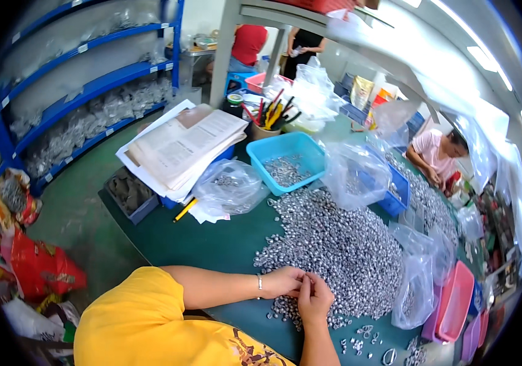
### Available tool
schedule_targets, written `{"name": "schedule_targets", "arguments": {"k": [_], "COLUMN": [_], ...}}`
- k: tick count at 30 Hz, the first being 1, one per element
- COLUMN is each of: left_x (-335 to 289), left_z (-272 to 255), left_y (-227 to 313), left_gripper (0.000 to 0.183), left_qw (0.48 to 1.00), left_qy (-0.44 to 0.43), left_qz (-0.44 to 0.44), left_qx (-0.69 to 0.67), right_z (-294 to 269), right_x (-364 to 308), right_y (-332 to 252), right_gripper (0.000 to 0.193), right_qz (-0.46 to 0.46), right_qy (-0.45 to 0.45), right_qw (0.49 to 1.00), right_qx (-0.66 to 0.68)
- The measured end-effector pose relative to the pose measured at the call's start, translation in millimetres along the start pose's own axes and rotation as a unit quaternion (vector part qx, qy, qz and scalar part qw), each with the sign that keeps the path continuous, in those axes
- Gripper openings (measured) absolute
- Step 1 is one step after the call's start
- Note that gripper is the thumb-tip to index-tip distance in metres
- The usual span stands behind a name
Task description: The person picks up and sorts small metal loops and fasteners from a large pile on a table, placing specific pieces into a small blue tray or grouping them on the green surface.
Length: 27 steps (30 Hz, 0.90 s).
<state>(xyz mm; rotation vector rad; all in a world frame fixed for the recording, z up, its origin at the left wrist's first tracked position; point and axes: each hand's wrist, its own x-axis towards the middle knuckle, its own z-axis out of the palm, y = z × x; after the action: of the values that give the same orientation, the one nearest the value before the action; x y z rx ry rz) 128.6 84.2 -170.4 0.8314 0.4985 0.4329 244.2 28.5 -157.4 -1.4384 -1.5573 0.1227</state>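
Observation:
My left hand [281, 283], with a bracelet at the wrist, and my right hand [315, 299] meet at the near left edge of a large heap of small silvery metal pieces [346, 244]. The fingertips of both hands are pinched together, and whatever they hold is too small and hidden to make out. The heap spreads over a green table [212, 244]. Beyond it stands a turquoise plastic basket [255, 149] with similar small pieces in it. A few larger metal rings [389, 357] lie apart, near my right forearm.
Clear plastic bags [227, 186] of parts lie around the heap. Stacked papers [181, 146], a yellow pencil [185, 209] and a cup of pliers [264, 131] are at the far left. Pink trays [456, 302] stand at right. A co-worker [435, 152] sits across the table.

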Motion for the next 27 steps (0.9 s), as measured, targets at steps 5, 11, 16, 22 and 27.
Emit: {"name": "schedule_targets", "arguments": {"k": [5, 11, 16, 22, 27], "left_x": [5.7, 9.6, 18.4, 36.8, 16.7], "left_z": [-1.8, 1.5, -10.0, -7.3, 2.6], "left_y": [-7.9, -7.4, -12.3, -30.4, -12.9], "left_gripper": [0.024, 0.027, 0.033, 0.02, 0.016], "left_qw": [1.0, 0.999, 0.995, 0.996, 0.992], "left_qy": [0.011, -0.004, -0.024, 0.027, 0.051], "left_qz": [0.014, 0.023, 0.012, 0.08, 0.088], "left_qx": [0.015, -0.039, -0.1, -0.014, 0.081], "right_z": [3.1, 4.5, 8.9, 15.0, 14.8], "right_x": [-3.0, -4.4, -3.6, -4.8, -5.0], "right_y": [1.3, 9.5, 6.6, 6.1, 7.1], "right_gripper": [0.008, 0.013, 0.01, 0.009, 0.011], "right_qz": [-0.032, -0.023, -0.019, -0.041, -0.034], "right_qy": [-0.027, -0.022, -0.02, -0.017, -0.008], "right_qw": [0.999, 0.999, 0.998, 0.994, 0.993], "right_qx": [-0.022, -0.044, -0.059, -0.098, -0.112]}}
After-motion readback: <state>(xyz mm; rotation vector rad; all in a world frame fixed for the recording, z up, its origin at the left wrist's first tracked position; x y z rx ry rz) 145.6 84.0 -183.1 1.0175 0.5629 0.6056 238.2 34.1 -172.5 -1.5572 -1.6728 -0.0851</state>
